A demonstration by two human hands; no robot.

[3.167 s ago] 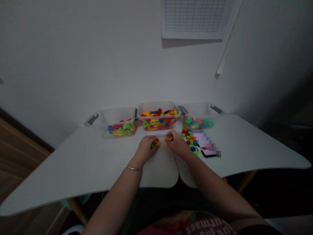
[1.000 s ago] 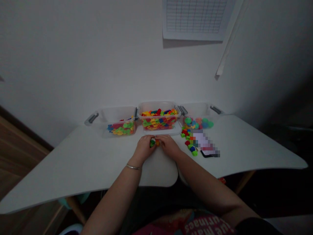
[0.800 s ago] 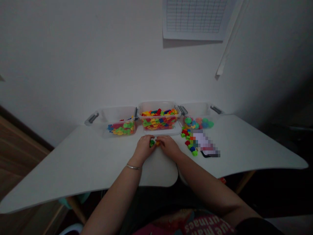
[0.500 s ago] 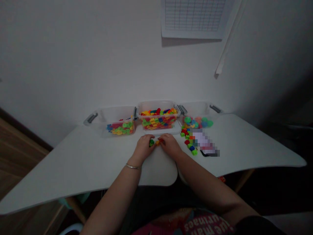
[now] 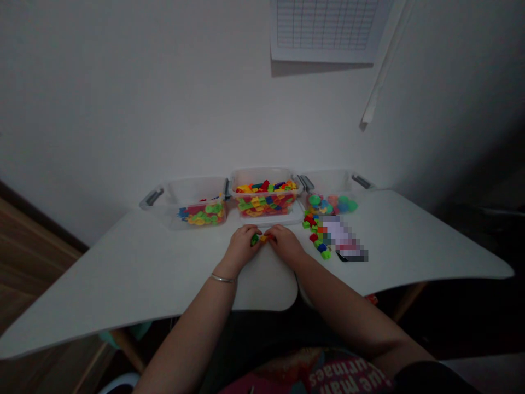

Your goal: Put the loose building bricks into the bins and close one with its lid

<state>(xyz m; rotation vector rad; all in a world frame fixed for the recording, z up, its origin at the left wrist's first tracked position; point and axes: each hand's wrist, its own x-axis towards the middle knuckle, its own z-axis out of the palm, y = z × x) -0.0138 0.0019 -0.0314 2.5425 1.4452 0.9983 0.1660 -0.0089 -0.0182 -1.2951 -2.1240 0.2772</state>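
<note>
My left hand (image 5: 243, 244) is closed around a green building block (image 5: 255, 239), above the white table (image 5: 156, 273). Just to its right, my right hand (image 5: 284, 244) pinches an orange building block (image 5: 263, 238). The two blocks sit close together between my fingertips; whether they are joined I cannot tell. Fingers cover part of both. Right of my right hand lie several loose red, green and blue blocks (image 5: 322, 247) on the table, beside a phone (image 5: 342, 235) whose screen is blurred out.
Three clear plastic bins line the wall: a left bin (image 5: 197, 191) with small coloured pieces, a middle bin (image 5: 264, 172) full of blocks on a white lid (image 5: 270, 220), and a right bin (image 5: 332, 183) with rounded pieces. A printed grid sheet (image 5: 324, 27) hangs above.
Both hands stay in nearly the same place. The orange block has shifted very slightly toward the left between the fingers. Nothing else has visibly moved.
</note>
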